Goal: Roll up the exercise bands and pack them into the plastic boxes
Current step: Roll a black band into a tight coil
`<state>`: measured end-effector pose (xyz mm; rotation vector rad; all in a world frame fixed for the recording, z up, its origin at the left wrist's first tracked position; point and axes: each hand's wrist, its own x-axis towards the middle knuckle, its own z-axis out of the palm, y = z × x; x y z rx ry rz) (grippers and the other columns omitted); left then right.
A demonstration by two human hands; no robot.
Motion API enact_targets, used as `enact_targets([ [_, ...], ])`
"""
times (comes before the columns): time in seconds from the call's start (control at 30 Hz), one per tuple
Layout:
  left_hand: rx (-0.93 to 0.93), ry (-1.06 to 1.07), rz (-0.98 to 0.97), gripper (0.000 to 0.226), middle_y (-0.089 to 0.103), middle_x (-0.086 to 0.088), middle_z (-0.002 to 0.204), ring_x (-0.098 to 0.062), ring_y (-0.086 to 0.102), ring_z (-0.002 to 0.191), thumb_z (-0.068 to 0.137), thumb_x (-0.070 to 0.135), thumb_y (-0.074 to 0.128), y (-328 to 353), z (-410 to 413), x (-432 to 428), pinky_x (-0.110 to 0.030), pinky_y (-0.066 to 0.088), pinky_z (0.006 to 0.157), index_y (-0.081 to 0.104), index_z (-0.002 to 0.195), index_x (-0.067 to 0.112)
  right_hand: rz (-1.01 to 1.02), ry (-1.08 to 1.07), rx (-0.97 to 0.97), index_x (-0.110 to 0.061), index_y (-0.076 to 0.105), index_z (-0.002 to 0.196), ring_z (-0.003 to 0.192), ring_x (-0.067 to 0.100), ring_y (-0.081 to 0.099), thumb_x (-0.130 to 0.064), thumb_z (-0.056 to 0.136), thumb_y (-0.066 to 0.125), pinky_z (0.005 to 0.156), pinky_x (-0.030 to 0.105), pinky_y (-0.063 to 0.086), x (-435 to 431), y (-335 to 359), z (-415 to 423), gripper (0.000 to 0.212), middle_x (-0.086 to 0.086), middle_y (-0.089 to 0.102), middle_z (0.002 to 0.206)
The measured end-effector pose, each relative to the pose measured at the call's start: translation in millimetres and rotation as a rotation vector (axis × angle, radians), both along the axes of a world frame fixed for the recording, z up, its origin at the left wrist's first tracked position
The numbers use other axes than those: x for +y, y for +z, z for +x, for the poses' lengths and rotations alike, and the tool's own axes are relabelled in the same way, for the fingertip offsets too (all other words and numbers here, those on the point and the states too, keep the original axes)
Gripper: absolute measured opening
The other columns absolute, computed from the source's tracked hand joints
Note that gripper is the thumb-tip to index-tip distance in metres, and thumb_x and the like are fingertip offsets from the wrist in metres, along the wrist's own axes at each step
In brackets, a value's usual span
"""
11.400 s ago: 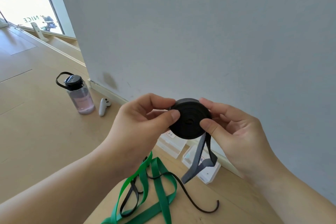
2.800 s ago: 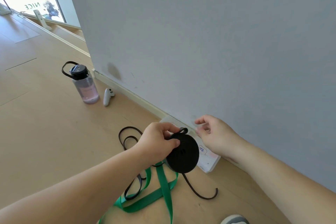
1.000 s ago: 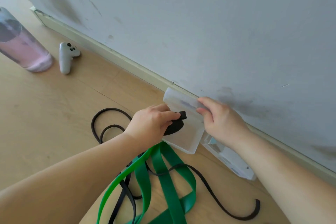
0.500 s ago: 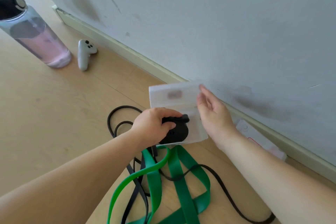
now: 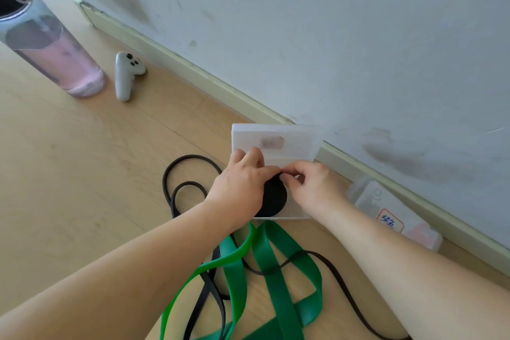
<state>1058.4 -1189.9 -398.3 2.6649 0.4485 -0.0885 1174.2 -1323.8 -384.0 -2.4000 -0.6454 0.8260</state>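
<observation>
Handling, left to right:
- Your left hand (image 5: 242, 188) is gripping the rolled black band (image 5: 273, 199), fingers curled over its left side, and is holding it down in the tray of the open plastic box (image 5: 292, 146).
- Your right hand (image 5: 311, 188) is pinching the roll's upper edge between thumb and fingertips. I cannot tell whether that is the loose tail.
- The roll is looking light, rubbery and springy, and it is likely wanting to unwind once the pressure comes off. You are best holding it around the rim with the outer end trapped.
- The box is looking thin and light, so it is probably sliding easily. Its lid is standing up behind the tray, close to the baseboard (image 5: 193, 69).

Surface and room, left to right:
- A water bottle (image 5: 55, 58) is standing far left on the smooth wooden floor (image 5: 82, 174).
- A white controller (image 5: 124, 77) is lying just beside it, near the baseboard.
- A loose black band (image 5: 190, 156) is looping across the floor and tangling with the green band (image 5: 281, 284) in front of the box. Both are soft, limp and unrolled.
- A second box (image 5: 392, 215), labelled, is lying against the baseboard to the right.
- A scuffed grey wall (image 5: 331, 36) is closing off the far side.
</observation>
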Motion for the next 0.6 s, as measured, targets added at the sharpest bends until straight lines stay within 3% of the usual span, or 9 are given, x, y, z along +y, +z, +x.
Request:
enact_targets([
  [0.1,-0.117,0.058,0.038,0.039,0.065,0.003,0.101,-0.025,0.052,0.097,0.090,0.005,0.059,-1.1,-3.0,5.2,-0.034,0.043,0.065,0.072,0.118,0.028,-0.022,-0.025,-0.027,-0.034,0.073,0.090,0.078,0.012,0.066,-0.038,0.097,0.065,0.070,0.029,0.055,2.5,-5.5,-2.1,0.012,-0.015,0.070,0.079],
  [0.17,-0.161,0.094,0.011,0.032,0.072,0.004,0.092,-0.025,0.059,0.091,0.088,0.003,0.063,-4.1,-7.3,8.3,-0.038,0.052,0.064,0.075,0.109,0.024,-0.039,-0.038,-0.044,-0.032,0.075,0.089,0.077,0.014,0.067,-0.038,0.097,0.064,0.073,0.032,0.059,4.1,-6.3,-4.2,0.015,-0.013,0.071,0.078],
  [0.3,-0.188,0.068,0.006,0.033,0.074,0.012,0.099,-0.021,0.061,0.094,0.093,0.006,0.060,-7.6,-15.7,9.0,-0.040,0.057,0.063,0.074,0.111,0.029,-0.068,-0.074,-0.072,-0.035,0.073,0.079,0.078,0.019,0.069,-0.041,0.095,0.063,0.074,0.037,0.061,8.7,-8.7,-8.5,0.020,-0.011,0.073,0.076],
  [0.4,-0.185,0.041,-0.033,0.033,0.073,0.015,0.107,-0.020,0.060,0.096,0.096,0.008,0.057,-9.8,-20.2,8.2,-0.041,0.057,0.067,0.072,0.118,0.029,-0.071,-0.029,-0.144,-0.035,0.073,0.087,0.077,0.022,0.067,-0.043,0.096,0.056,0.070,0.038,0.060,8.8,-11.2,-15.6,0.021,-0.011,0.071,0.077],
  [0.53,-0.154,0.024,-0.026,0.033,0.072,0.012,0.109,-0.021,0.063,0.097,0.096,0.010,0.057,-7.7,-19.7,8.8,-0.042,0.057,0.070,0.069,0.121,0.029,-0.099,0.065,-0.283,-0.034,0.075,0.103,0.090,0.022,0.062,-0.037,0.102,0.051,0.076,0.032,0.047,5.1,-10.9,-23.6,0.024,-0.010,0.066,0.095],
  [0.6,-0.109,0.011,0.016,0.027,0.069,0.009,0.109,-0.021,0.060,0.098,0.098,0.016,0.054,-3.5,-18.1,5.8,-0.039,0.056,0.071,0.069,0.117,0.028,-0.141,0.079,-0.275,-0.032,0.073,0.099,0.088,0.022,0.056,-0.037,0.104,0.047,0.078,0.033,0.041,6.9,-10.6,-24.5,0.027,-0.009,0.058,0.092],
])
